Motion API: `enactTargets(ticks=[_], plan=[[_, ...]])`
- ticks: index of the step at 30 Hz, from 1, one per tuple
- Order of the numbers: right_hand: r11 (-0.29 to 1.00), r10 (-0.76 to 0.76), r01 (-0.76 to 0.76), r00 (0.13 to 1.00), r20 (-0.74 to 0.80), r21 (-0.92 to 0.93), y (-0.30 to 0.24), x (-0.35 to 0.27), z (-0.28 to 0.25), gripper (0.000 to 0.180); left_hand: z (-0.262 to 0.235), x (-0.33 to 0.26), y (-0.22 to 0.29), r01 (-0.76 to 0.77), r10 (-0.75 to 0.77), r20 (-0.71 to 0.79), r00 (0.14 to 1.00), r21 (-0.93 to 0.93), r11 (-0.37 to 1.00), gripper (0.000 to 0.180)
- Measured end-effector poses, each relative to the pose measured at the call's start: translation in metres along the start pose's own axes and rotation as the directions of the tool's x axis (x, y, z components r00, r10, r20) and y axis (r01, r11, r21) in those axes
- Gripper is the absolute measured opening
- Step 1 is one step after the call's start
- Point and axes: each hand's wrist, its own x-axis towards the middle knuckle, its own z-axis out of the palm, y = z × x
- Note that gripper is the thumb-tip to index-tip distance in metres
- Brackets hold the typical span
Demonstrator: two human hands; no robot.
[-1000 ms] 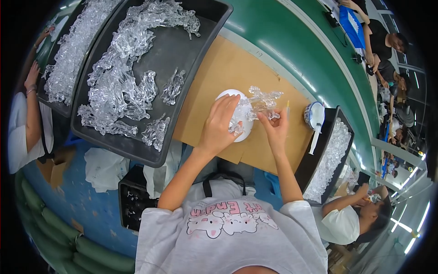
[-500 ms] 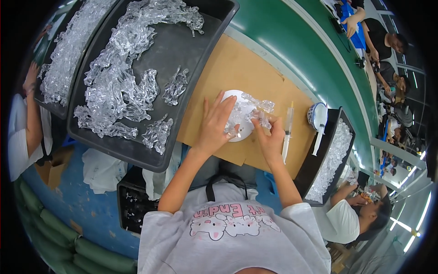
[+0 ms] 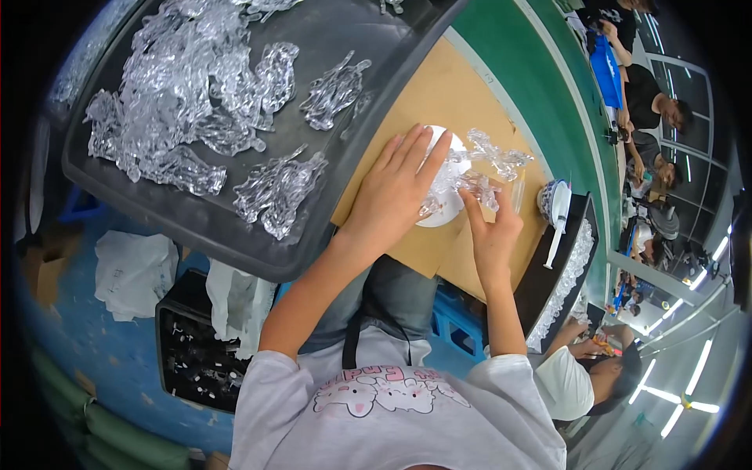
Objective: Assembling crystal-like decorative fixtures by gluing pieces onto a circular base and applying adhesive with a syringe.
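On a brown cardboard sheet (image 3: 446, 90) sits a round white plate (image 3: 448, 213) bearing clear plastic pieces. My left hand (image 3: 398, 182) reaches over its left side, fingers stretched out; what lies under the palm is hidden. The thumb and fingers of my right hand (image 3: 495, 235) pinch a clear plastic figure piece (image 3: 479, 190) at the plate's right edge. Just beyond it lies another clear branching piece (image 3: 497, 155), partly off the plate.
A large black tray (image 3: 258, 262) at left holds heaped clear plastic pieces (image 3: 196, 70). To the right, a syringe (image 3: 556, 241) leans in a patterned bowl (image 3: 548, 200) beside a black bin of clear pieces (image 3: 565, 290). Co-workers sit along the green table (image 3: 548, 110).
The view has shifted, bringing the black tray closer. My left hand lies flatter with fingers closer together over the plate. My right hand still pinches at the plate's right side.
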Motion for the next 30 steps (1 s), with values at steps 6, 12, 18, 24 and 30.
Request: enactTargets(ticks=[6, 12, 18, 24, 30], plan=[[0.986, -0.169, 0.168, 0.983, -0.067, -0.016, 0.025, 0.002, 0.004, 0.029, -0.006, -0.002, 0.002, -0.037, 0.036, -0.019, 0.999, -0.019, 0.999, 0.097], [0.907, 0.079, -0.022, 0.990, -0.120, 0.420, 0.051, -0.003, 0.014, 0.023, -0.002, -0.003, -0.004, -0.037, 0.037, 0.014, 0.999, -0.018, 0.999, 0.097], [0.832, 0.197, -0.163, 0.980, -0.008, 0.530, 0.047, 0.005, 0.008, 0.028, -0.004, -0.005, -0.001, -0.016, 0.016, 0.001, 1.000, -0.017, 1.000, 0.100], [0.928, 0.135, -0.094, 0.987, -0.090, 0.360, 0.038, -0.002, 0.009, 0.024, -0.002, -0.004, -0.001, -0.007, 0.007, 0.012, 1.000, -0.027, 1.000, 0.101], [0.994, 0.015, -0.010, 0.999, -0.040, 0.109, 0.014, -0.005, 0.007, 0.026, -0.003, -0.005, -0.001, -0.002, 0.002, 0.017, 1.000, 0.010, 1.000, 0.100]])
